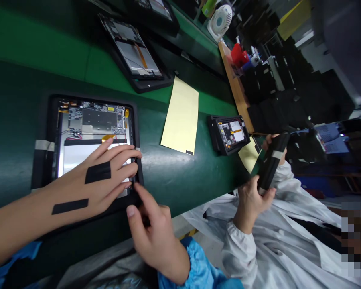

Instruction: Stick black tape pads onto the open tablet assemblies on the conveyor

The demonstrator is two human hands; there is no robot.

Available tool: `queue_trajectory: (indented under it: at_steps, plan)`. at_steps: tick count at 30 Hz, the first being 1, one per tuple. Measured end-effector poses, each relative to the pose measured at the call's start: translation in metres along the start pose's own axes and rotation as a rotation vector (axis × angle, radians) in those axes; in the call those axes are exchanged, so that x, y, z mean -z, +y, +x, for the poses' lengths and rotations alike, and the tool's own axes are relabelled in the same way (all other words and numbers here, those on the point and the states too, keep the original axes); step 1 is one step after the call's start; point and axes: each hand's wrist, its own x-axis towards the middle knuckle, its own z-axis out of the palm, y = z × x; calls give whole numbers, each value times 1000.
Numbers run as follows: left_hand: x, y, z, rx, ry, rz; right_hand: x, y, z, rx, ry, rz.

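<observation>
An opened tablet (99,120) with its circuit board and silver battery showing lies in a black foam frame (49,120) on the green table. Across its lower part rests my left hand (105,176), fingers spread over the battery and right edge; two strips of black tape (98,172) stick to the back of this hand. At the lower right corner of the frame, my right hand (156,233) touches the edge with its index fingertip. Its thumb is apart from the index finger, the other fingers are curled, and nothing shows between them.
More opened tablets (135,52) in black frames lie at the back. A yellow sheet (182,116) with a small black tape piece is right of my tablet, and a smaller device (231,132) lies beyond. At right, a person's hands (252,196) hold a black framed device (273,160).
</observation>
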Motion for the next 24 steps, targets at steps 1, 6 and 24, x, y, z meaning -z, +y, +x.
queue_trajectory:
  at_steps: [1,6,24]
  plan:
    - [-1,0,-1,2,0,3,0,1,0,9,9,-24]
    - [-3,-2,-3,14,4,-11,5,-5,8,94,-143,-356]
    - [-11,-13,16,33,201,61,17,-6,29,295,-228,-701]
